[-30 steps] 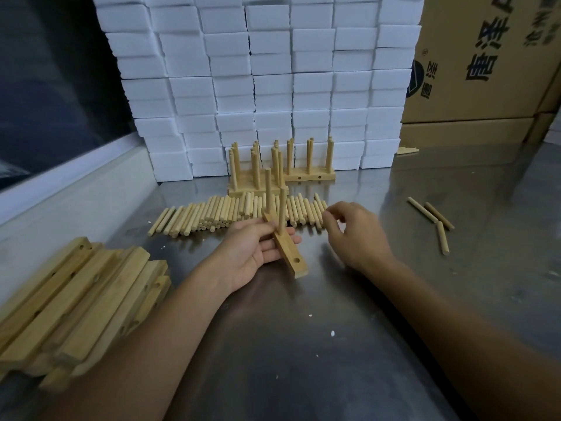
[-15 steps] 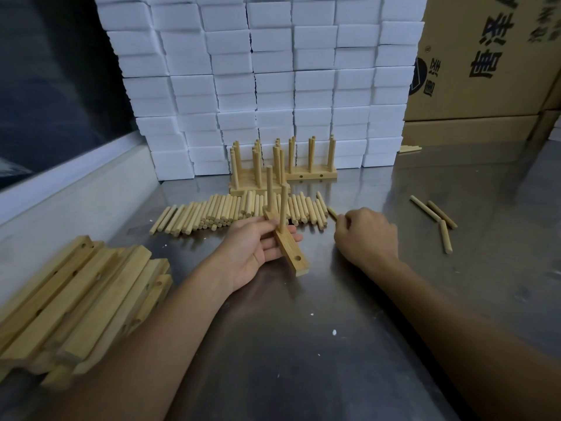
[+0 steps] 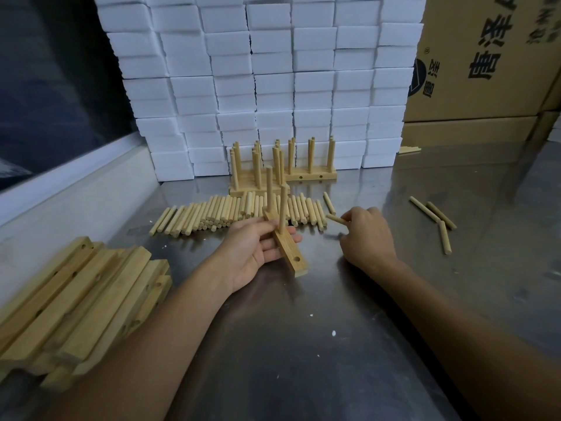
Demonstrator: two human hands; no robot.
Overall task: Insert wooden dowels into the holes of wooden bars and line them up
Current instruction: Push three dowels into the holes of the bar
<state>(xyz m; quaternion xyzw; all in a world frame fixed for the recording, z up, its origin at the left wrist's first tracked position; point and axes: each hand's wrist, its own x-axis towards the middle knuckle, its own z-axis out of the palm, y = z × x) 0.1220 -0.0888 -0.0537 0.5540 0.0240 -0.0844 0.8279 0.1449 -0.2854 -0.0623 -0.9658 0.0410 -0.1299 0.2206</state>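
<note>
A steel table (image 3: 303, 344) carries stacked wooden bars (image 3: 79, 302) at eight o'clock and a row of loose dowels (image 3: 230, 212) past centre. The left hand (image 3: 258, 247) grips a pale wooden bar (image 3: 290, 253) mid-table, two dowels standing upright in it and one hole empty at its near end. The right hand (image 3: 365, 235) pinches a single dowel (image 3: 335, 219) at its two o'clock.
</note>
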